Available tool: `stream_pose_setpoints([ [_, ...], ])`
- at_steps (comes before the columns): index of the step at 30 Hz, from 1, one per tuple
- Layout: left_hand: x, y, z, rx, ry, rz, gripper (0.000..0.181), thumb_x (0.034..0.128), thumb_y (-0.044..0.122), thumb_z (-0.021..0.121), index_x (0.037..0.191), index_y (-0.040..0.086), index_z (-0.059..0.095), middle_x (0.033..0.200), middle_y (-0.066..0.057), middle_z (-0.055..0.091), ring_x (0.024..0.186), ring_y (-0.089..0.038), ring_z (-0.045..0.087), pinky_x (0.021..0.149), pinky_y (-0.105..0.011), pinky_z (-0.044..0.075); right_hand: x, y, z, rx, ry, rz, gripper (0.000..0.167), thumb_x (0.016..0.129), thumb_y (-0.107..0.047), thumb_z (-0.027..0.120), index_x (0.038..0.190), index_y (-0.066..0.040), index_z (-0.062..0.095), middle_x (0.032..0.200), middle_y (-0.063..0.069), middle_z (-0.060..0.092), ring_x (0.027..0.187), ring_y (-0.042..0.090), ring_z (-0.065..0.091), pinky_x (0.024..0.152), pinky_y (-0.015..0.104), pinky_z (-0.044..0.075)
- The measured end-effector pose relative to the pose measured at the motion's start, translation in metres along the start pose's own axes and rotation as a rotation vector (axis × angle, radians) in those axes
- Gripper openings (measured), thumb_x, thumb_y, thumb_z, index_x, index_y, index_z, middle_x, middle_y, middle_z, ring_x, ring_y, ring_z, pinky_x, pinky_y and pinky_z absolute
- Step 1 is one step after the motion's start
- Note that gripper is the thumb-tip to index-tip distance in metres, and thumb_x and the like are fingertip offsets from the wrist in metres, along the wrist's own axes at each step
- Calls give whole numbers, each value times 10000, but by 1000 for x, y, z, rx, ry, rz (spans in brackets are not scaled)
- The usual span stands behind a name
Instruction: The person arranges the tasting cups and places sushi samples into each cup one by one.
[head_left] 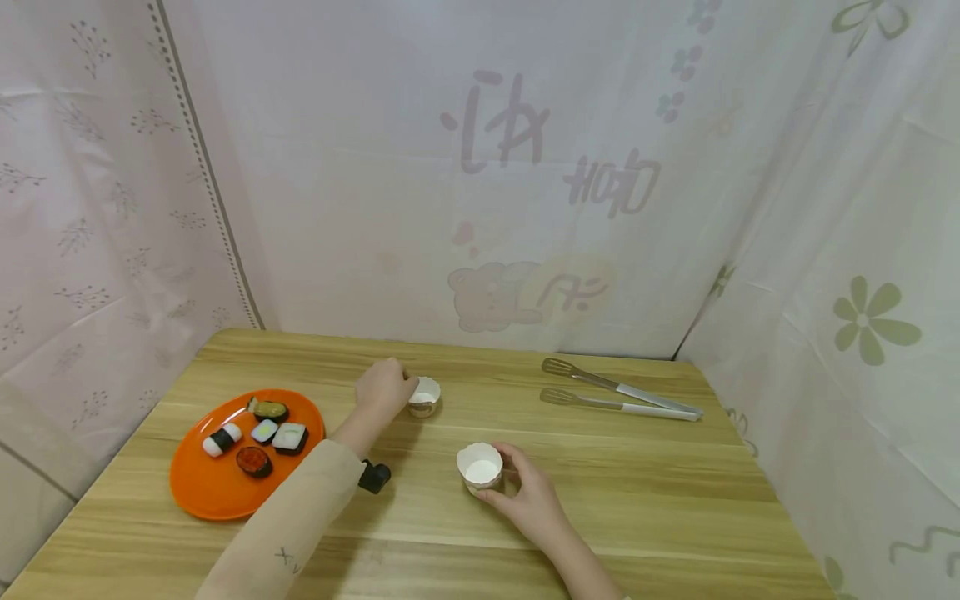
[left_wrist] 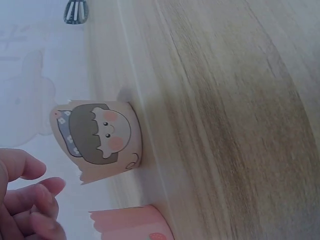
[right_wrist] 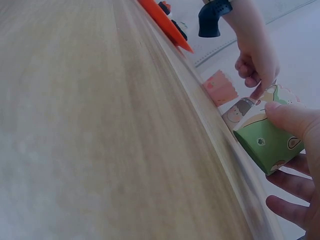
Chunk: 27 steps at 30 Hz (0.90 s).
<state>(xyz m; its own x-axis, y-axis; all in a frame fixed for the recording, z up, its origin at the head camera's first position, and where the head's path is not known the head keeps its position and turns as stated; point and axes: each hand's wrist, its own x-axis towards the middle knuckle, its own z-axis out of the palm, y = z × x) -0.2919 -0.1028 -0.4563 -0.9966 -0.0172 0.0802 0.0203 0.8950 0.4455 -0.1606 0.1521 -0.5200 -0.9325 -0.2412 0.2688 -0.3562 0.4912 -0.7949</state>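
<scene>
The left hand [head_left: 385, 387] is beside a beige paper cup [head_left: 424, 407]. In the left wrist view, the bent fingers of this hand [left_wrist: 32, 197] are just off the rim of the cup [left_wrist: 100, 135], which has a cartoon face on it. A pink cup [left_wrist: 132, 224] stands alongside; in the head view it cannot be seen. The right hand [head_left: 531, 500] holds a white-lined cup [head_left: 480, 465] between thumb and fingers. From the right wrist, the same cup [right_wrist: 267, 142] shows a green patterned outside and tilts in the hand [right_wrist: 300, 150].
An orange plate [head_left: 198, 483] with several sushi pieces [head_left: 289, 437] lies on the left of the wooden table [head_left: 420, 558]. Metal tongs [head_left: 622, 400] lie at the back right. Printed curtains [head_left: 360, 208] stand behind and at both sides.
</scene>
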Motion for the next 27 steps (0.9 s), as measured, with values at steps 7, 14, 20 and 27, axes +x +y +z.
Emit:
stream_pose_setpoints([
  [7, -5, 3, -5, -49, 8, 18, 463, 876, 195, 563, 482, 172, 321, 455, 57, 227, 431, -97, 162, 397, -223, 118, 0, -1, 0, -9, 8, -7, 706, 737, -227, 843, 1334, -94, 492, 1272, 64, 576, 1137, 222, 561, 923, 351, 509],
  [14, -12, 8, -12, -70, 26, 46, 424, 867, 182, 571, 509, 146, 348, 473, 47, 240, 445, -102, 165, 406, -224, 109, -1, -2, 0, -2, 4, -3, 704, 740, -204, 841, 1338, -89, 487, 1273, 71, 578, 1144, 227, 559, 931, 357, 504],
  [20, -19, 13, -18, -58, 21, 91, 186, 863, 254, 610, 815, 119, 729, 681, 35, 609, 475, -103, 411, 413, -234, 317, 0, -3, -1, 0, 9, -3, 709, 732, -196, 847, 1334, -82, 492, 1268, 71, 581, 1134, 221, 563, 926, 363, 508],
  [27, -34, 19, -21, -188, -53, 198, 170, 865, 198, 608, 873, 74, 725, 592, 49, 576, 441, -102, 445, 409, -229, 368, 0, -3, -1, 14, 1, -2, 700, 738, -196, 843, 1333, -88, 490, 1266, 58, 580, 1128, 218, 563, 930, 380, 505],
])
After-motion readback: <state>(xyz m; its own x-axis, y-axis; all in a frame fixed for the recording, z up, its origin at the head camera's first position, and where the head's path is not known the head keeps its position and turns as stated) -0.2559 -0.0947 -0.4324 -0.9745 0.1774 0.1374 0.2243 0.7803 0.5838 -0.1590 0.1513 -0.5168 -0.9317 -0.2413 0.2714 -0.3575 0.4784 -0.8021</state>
